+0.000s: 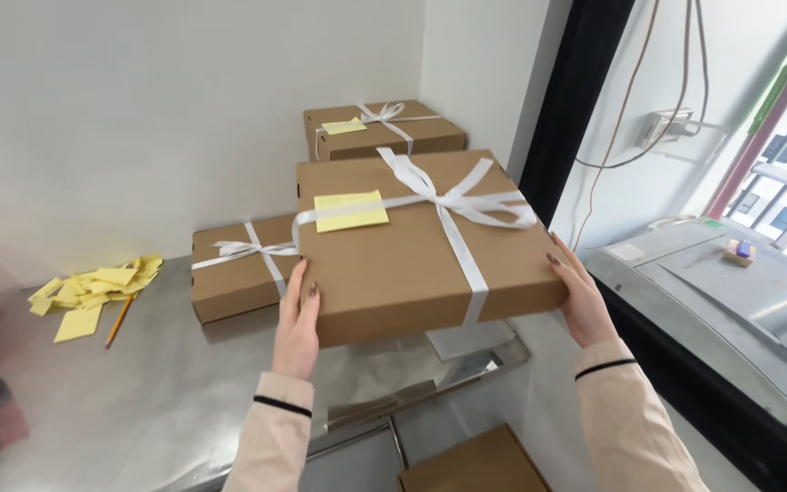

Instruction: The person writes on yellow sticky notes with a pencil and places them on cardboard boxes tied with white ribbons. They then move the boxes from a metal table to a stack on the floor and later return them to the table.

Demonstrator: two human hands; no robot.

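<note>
Spanning the lower left of the view, a steel table [138,392] carried most of the items, and a grey metal machine top [730,301] sat to the right below a window. A person stood at the table's corner holding a flat brown cardboard box [393,264] in the air above the table edge, clear of the surface and tilted slightly down toward the person. The left hand [298,328] gripped the box's near left corner, thumb on the lid and fingers curled beneath (the fingertips were hidden under the box). The right hand [580,296] clasped the right side wall, fingers laid flat along it. A white ribbon [453,205] crossed the lid in both directions and was tied in a bow near the far edge. A yellow note [351,210] lay on the lid, left of the bow.

Behind the held box, a second ribboned box [383,132] rested by the wall corner with its own yellow slip. A third ribboned box [239,269] lay on the table to the left, just beside the held one. Another cardboard box [475,465] showed below the table, partly cut off. Near the table's left part lay a loose pile of yellow notes [93,292], with a pencil [120,319] touching its near edge.
</note>
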